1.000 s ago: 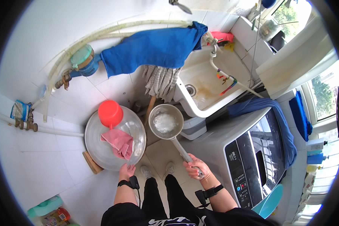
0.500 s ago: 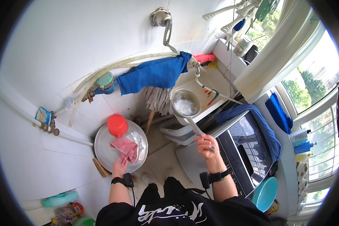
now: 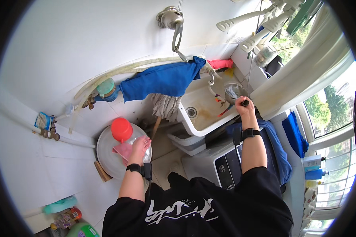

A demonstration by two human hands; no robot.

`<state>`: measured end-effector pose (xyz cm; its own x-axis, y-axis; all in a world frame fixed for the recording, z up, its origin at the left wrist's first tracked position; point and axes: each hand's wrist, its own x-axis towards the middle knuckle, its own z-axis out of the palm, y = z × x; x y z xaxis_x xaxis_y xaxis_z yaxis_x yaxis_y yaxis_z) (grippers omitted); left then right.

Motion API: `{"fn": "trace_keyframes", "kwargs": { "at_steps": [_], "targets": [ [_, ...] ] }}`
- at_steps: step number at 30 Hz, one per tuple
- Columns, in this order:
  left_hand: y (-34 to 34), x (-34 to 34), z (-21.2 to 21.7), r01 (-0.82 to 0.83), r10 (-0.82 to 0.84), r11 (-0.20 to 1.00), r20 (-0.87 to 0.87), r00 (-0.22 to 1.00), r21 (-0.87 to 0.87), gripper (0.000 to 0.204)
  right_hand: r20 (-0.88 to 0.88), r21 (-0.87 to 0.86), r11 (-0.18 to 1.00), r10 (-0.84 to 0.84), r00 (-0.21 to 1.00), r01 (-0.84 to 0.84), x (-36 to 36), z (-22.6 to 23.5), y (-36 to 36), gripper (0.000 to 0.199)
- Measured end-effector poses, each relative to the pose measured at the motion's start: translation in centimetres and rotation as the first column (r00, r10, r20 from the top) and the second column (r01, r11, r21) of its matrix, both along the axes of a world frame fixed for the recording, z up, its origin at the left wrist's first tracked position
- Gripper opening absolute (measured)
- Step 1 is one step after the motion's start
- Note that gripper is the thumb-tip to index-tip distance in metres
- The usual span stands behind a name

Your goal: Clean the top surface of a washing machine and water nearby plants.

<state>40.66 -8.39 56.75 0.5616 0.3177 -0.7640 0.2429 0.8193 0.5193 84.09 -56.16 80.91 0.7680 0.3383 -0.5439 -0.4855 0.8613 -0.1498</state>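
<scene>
My right hand (image 3: 245, 106) is wrapped round the handle of a metal saucepan (image 3: 230, 90). The saucepan is above the right side of the white sink (image 3: 203, 116), beside the tap (image 3: 212, 81) and its hose, with something shiny, perhaps water, inside. Fingers stretched out, my left hand (image 3: 139, 149) is over the right part of a large round metal basin (image 3: 106, 166). Close beside it a pink cloth (image 3: 122, 151) lies in the basin, partly behind the hand. A red plastic dipper (image 3: 122, 129) rests at the basin's far side.
A blue cloth (image 3: 158, 81) hangs over pipes behind the basin, above a mop head (image 3: 165, 106). To the right stands a washing machine (image 3: 225, 170) with a blue cloth over it. White spatulas (image 3: 241, 19) hang at upper right near a curtain (image 3: 308, 63).
My right hand has carried the saucepan right and away from me, toward the sink's far right side. My left hand has let go of the pink cloth and moved slightly right and up.
</scene>
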Motion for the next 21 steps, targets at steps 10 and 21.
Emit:
{"fn": "trace_keyframes", "kwargs": {
  "at_steps": [10, 21],
  "targets": [
    [-12.5, 21.3, 1.3, 0.608, -0.672, 0.482, -0.179, 0.719, 0.631, 0.043, -0.067, 0.367, 0.929, 0.074, 0.995, -0.044, 3.9, 1.3, -3.7, 0.022],
    [-17.2, 30.0, -1.8, 0.569, -0.752, -0.409, -0.617, 0.232, 0.713, 0.052, -0.104, 0.278, 0.960, 0.070, 0.992, -0.039, 7.7, 1.3, -1.3, 0.024]
  ]
}}
